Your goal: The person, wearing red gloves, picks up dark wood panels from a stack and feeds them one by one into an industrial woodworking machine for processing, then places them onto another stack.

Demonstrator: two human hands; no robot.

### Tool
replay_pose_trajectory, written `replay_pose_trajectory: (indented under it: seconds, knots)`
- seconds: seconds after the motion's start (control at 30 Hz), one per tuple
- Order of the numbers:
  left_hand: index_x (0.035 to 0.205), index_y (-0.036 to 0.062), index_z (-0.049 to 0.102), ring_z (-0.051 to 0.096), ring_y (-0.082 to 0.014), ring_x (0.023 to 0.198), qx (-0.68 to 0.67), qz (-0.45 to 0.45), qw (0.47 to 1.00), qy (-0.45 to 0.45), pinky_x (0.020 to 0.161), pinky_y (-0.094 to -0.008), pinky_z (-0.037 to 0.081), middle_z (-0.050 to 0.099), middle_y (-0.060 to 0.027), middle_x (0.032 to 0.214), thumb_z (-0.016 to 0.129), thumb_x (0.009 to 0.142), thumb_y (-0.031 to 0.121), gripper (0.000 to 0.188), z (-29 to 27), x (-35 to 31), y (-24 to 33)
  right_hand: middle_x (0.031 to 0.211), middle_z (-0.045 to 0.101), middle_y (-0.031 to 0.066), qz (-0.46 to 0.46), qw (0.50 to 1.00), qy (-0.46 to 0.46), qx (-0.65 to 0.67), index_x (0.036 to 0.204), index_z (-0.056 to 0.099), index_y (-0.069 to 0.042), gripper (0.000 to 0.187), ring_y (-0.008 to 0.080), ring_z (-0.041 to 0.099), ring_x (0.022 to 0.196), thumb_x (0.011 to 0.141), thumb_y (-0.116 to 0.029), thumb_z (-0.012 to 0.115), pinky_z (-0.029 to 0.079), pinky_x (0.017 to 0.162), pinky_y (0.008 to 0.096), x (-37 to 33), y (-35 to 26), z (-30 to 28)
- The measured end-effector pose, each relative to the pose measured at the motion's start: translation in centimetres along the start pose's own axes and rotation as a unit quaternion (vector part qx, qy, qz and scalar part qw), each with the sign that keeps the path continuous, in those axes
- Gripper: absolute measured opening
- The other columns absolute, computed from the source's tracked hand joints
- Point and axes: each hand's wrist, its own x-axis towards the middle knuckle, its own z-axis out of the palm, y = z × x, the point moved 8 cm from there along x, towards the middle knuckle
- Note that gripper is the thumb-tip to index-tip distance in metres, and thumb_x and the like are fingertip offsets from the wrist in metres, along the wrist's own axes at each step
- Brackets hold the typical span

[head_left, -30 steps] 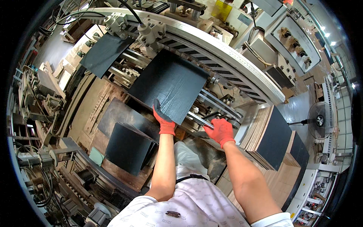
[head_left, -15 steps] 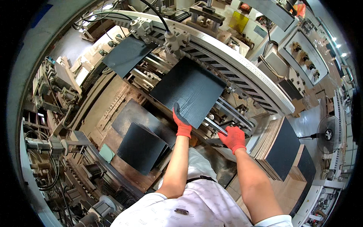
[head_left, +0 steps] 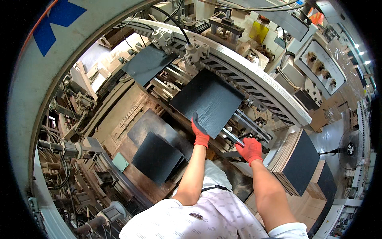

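A square black panel (head_left: 211, 101) with a glossy, wood-grained face lies across the metal rails of a machine, tilted in view. My left hand (head_left: 200, 131), in a red glove with a dark palm, grips its near edge close to the near corner; some of its fingers are hidden. To the right, my right hand (head_left: 250, 150), gloved in red, is curled at the near end of a bright metal rail (head_left: 230, 134). A second black panel (head_left: 148, 63) rests on the rails at the far left. Below left, several black panels (head_left: 157, 157) lie in an uneven pile.
At right stands a tall stack of dark-topped boards (head_left: 296, 163), with a lower stack (head_left: 324, 187) beside it. A fan (head_left: 349, 149) is farther right. A long white beam (head_left: 254, 67) with clamps crosses behind the panels. Machinery and hoses (head_left: 63, 159) line the left side.
The view has shifted, so the whole scene sits a little farther right and lower. Both hands keep their places on the panel and the rail.
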Motion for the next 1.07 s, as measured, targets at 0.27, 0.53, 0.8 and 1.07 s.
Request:
replay_pose_trajectory:
  seconds: [0.27, 0.53, 0.8, 1.07]
  knots:
    - [0.122, 0.0069, 0.064, 0.06, -0.0319, 0.111, 0.009, -0.006, 1.0, -0.022, 0.099, -0.0463, 0.047, 0.064, -0.0108, 0.123, 0.064, 0.091, 0.046, 0.05, 1.4, -0.4, 0.1, 0.086, 0.07, 0.0118, -0.009, 1.0, 0.011, -0.02, 0.086, 0.07, -0.009, 0.046, 0.0308, 0.066, 0.088, 0.084, -0.055, 0.065, 0.053, 0.075, 0.0431, -0.1, 0.0, -0.3]
    - [0.125, 0.0076, 0.062, 0.058, -0.0337, 0.114, 0.065, 0.016, 0.998, -0.01, 0.1, -0.048, 0.046, 0.061, -0.0119, 0.127, 0.062, 0.092, 0.047, 0.051, 2.3, -1.5, 0.4, 0.086, 0.07, 0.011, -0.029, 0.999, 0.036, -0.028, 0.086, 0.07, -0.009, 0.048, 0.0292, 0.066, 0.089, 0.085, -0.057, 0.063, 0.054, 0.075, 0.0423, -0.5, 0.1, -0.1]
    - [0.125, 0.0069, 0.061, 0.058, -0.0326, 0.114, 0.068, 0.033, 0.997, -0.012, 0.1, -0.047, 0.046, 0.061, -0.0105, 0.127, 0.062, 0.092, 0.047, 0.051, 1.1, -0.5, 0.8, 0.088, 0.071, 0.0128, -0.033, 0.999, 0.016, -0.02, 0.091, 0.07, -0.008, 0.05, 0.0307, 0.067, 0.092, 0.085, -0.057, 0.064, 0.055, 0.076, 0.0435, -0.4, 0.0, 0.1]
    - [0.127, 0.0089, 0.059, 0.056, -0.0304, 0.118, 0.064, 0.016, 0.998, -0.011, 0.102, -0.0471, 0.045, 0.059, -0.0094, 0.131, 0.061, 0.093, 0.048, 0.052, 1.0, -0.4, 0.6, 0.09, 0.071, 0.0125, -0.029, 1.0, 0.006, -0.009, 0.093, 0.07, -0.009, 0.05, 0.0305, 0.066, 0.095, 0.084, -0.058, 0.064, 0.055, 0.078, 0.0439, -0.3, 0.1, 0.2]
